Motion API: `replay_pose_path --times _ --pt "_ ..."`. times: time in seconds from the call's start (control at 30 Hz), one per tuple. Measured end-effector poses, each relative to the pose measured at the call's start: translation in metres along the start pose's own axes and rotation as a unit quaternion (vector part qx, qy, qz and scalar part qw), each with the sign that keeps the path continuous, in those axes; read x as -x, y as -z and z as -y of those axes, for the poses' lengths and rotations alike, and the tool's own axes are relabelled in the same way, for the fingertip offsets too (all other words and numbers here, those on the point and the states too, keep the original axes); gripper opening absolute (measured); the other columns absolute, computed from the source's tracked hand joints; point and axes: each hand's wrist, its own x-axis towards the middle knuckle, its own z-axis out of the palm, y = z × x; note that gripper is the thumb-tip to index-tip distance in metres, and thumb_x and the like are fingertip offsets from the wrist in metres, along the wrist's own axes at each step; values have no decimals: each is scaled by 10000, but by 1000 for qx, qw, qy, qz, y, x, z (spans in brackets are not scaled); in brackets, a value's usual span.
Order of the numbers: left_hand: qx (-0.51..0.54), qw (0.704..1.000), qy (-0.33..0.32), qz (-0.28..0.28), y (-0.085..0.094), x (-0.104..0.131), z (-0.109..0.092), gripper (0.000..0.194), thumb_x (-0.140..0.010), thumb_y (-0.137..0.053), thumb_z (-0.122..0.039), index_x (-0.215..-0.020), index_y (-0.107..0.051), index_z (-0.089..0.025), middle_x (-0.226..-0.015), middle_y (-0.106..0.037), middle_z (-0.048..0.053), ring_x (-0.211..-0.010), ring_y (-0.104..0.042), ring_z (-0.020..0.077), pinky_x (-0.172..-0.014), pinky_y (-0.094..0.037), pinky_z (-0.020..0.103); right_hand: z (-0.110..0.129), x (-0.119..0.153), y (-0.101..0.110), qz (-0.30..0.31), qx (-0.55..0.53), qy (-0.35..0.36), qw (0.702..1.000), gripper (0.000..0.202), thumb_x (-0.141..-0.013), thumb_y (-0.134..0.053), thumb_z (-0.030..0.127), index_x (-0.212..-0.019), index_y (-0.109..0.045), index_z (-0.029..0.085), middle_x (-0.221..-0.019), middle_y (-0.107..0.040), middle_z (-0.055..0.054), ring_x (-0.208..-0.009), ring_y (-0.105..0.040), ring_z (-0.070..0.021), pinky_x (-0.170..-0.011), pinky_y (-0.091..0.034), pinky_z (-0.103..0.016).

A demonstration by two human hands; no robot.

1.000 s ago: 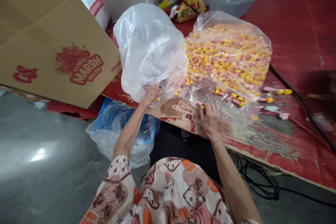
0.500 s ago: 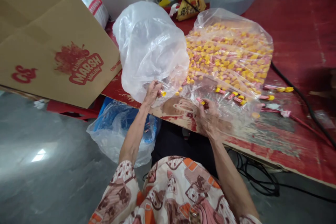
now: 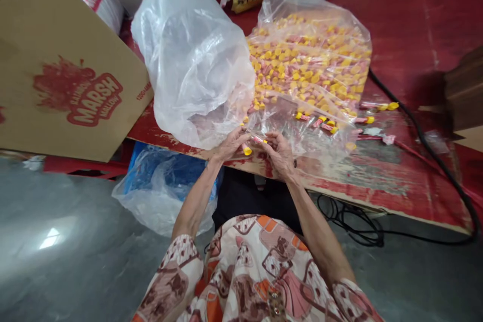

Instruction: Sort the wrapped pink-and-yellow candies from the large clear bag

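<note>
One yellow-capped tube [image 3: 246, 151] sits in the grasp of the left hand [image 3: 230, 145], cap toward the front edge of the worn red bench [image 3: 396, 45]. A second, pink-marked tube [image 3: 258, 139] is pinched between the fingertips of both hands, its yellow end at the right hand [image 3: 279, 153]. Just beyond lies a clear bag [image 3: 311, 63] crowded with similar tubes, touching a puffed, whitish plastic bag [image 3: 192, 50]. A cardboard box [image 3: 71, 90] stands at left.
</note>
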Motion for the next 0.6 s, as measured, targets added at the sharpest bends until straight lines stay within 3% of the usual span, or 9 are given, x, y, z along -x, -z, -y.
replay_pose_path --times 0.07,0.17,0.3,0.43,0.6 --pt "-60 998 -19 15 -4 3 -2 330 -979 -834 -429 -1124 -617 -227 -815 -709 -40 -625 -635 135 -633 -476 243 -2 4 1 8 47 8 999 576 -1058 -774 741 -1361 -675 261 -1156 -791 -89 -1006 -799 -281 -890 -715 -447" --pt "-191 979 -67 10 -11 7 -6 225 -1010 -801 -331 -1116 -628 -234 -902 -754 0 -791 -740 188 -765 -547 277 -1 15 8 -9 192 69 979 343 -1140 -630 502 -1347 -722 245 -1288 -777 -145 -1146 -785 -316 -1034 -693 -509" --pt "-315 942 -120 -4 -26 9 -6 134 -1047 -734 -260 -1152 -651 -254 -1007 -763 50 -951 -775 258 -881 -568 334 -1 29 31 -102 303 120 940 322 -1103 -497 254 -1299 -752 242 -1451 -720 -177 -1372 -710 -324 -1167 -631 -515" --pt "-429 893 -134 19 -45 9 -6 100 -1100 -672 -291 -1198 -676 -270 -1016 -735 79 -982 -753 299 -885 -563 360 -4 36 54 -199 295 82 931 282 -1135 -481 290 -1216 -749 253 -1256 -754 -148 -1223 -723 -322 -1121 -633 -504" --pt "-551 824 -118 59 -56 6 -21 187 -1158 -615 -308 -1314 -669 -220 -1090 -744 99 -1059 -753 288 -911 -535 329 -6 35 58 -177 285 91 938 264 -1128 -483 285 -1186 -739 254 -1220 -768 -138 -1215 -719 -315 -1118 -625 -484"
